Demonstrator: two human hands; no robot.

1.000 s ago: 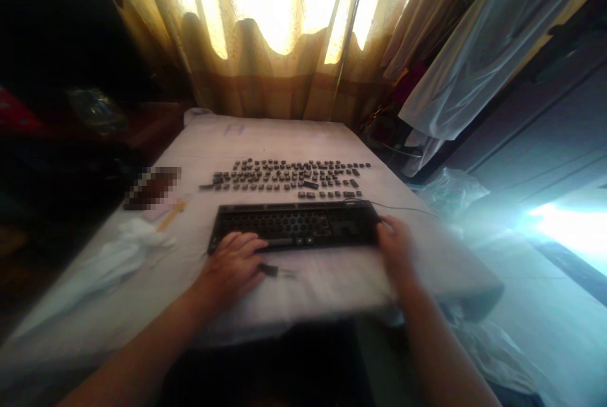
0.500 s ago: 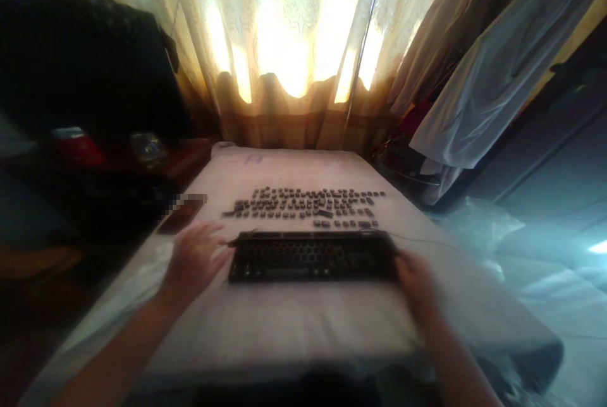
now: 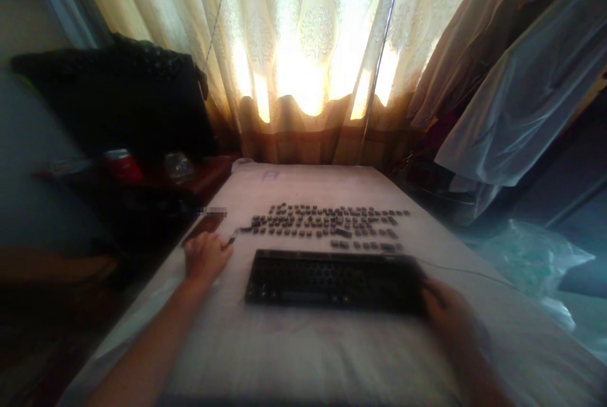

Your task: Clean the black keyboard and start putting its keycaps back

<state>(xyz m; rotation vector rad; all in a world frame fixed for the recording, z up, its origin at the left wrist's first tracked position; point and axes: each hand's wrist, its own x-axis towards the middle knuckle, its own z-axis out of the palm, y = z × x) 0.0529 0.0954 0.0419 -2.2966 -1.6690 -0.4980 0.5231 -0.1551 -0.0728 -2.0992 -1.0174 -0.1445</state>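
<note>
A black keyboard point(image 3: 308, 277) with most of its keycaps off lies on the white-covered table. My right hand point(image 3: 448, 309), blurred, is at its right end, with the fingers closed on that edge. To the left of the keyboard, apart from it, my left hand point(image 3: 207, 257) is closed around a small dark-handled tool point(image 3: 232, 240) with a shiny metal tip pointing away. The tool's exact kind is too blurred to tell. Beyond the keyboard, loose black keycaps point(image 3: 342, 232) sit in rows, with a shorter row point(image 3: 367, 246) nearest the keyboard.
A thin cable point(image 3: 467, 270) runs from the keyboard to the right. A dark, partly pixelated object point(image 3: 208, 224) lies at the table's left edge. Left of the table stand a dark screen point(image 3: 128, 103) and a red container point(image 3: 124, 165). A clear plastic bag point(image 3: 545, 258) is at right.
My left hand has gone from the keyboard's front left to beyond its left side, taking the small tool along. My right hand stays at the right end. The camera view has tilted up.
</note>
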